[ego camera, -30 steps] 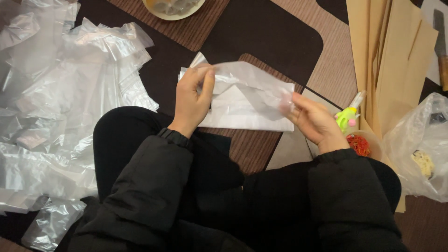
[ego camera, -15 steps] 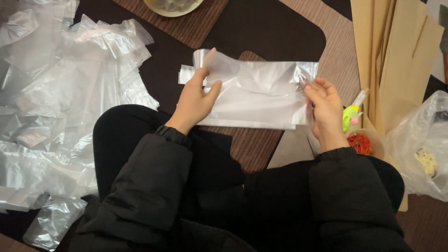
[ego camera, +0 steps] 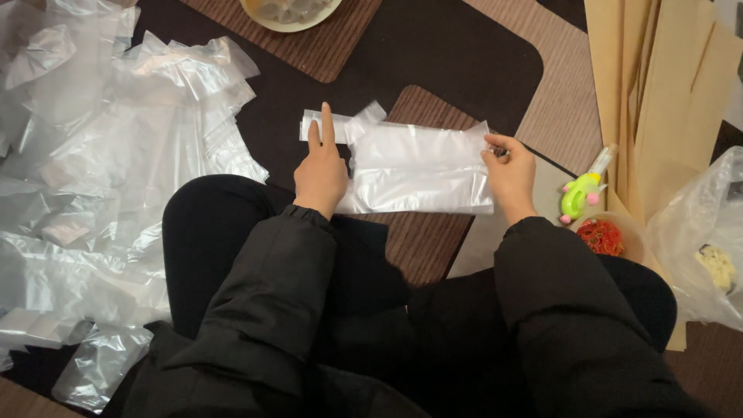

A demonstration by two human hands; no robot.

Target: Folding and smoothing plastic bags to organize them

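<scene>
A clear plastic bag (ego camera: 418, 166) lies stretched flat on the brown striped mat in front of my knees. My left hand (ego camera: 322, 166) rests on its left end, two fingers extended and pressing the plastic down. My right hand (ego camera: 509, 174) pinches the bag's right edge between thumb and fingers. Both arms are in black sleeves.
A large heap of clear plastic bags (ego camera: 101, 170) fills the left side. A green and yellow tool (ego camera: 582, 193) and a small bowl of red rubber bands (ego camera: 604, 236) sit at right, beside tan paper sheets (ego camera: 658, 108) and a plastic bag (ego camera: 708, 240). A bowl (ego camera: 290, 11) stands at the top.
The bag went from being held up and crumpled between my hands to being spread flat on the mat. My right hand moved right and up along its edge; my left fingers straightened.
</scene>
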